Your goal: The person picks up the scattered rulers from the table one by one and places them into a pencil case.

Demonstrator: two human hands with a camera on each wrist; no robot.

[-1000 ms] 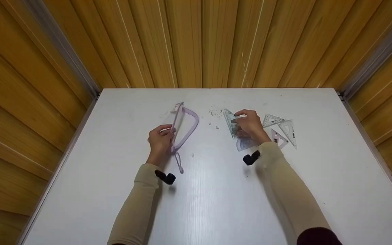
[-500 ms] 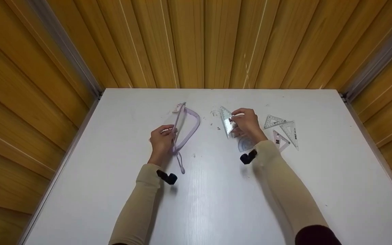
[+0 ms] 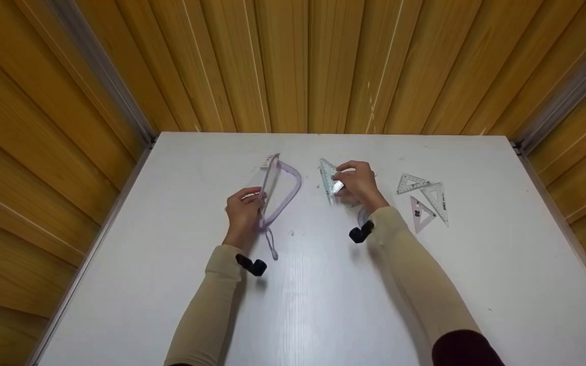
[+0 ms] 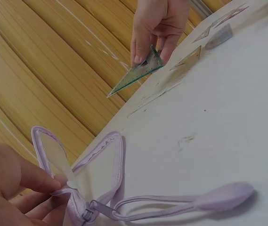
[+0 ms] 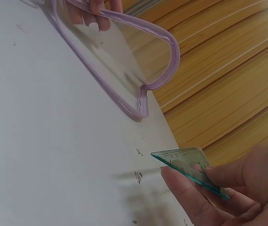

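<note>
In the head view my left hand grips one edge of a clear zip pouch with lilac trim. The pouch's mouth gapes toward the right. A lilac loop pull hangs from its zip and lies on the table in the left wrist view. Thumb and fingers of my right hand pinch a clear set square with a green edge, held just above the table. Its pointed corner sticks out past the fingertips in the right wrist view. A gap separates this set square from the pouch.
Right of my right hand lie a set square with black markings, a larger one touching it, and a pinkish one. A protractor is partly hidden under my right wrist. Wood-patterned walls enclose the white table.
My right hand has moved left with the set square, closer to the pouch and away from the other set squares. My left hand keeps its grip on the pouch.
</note>
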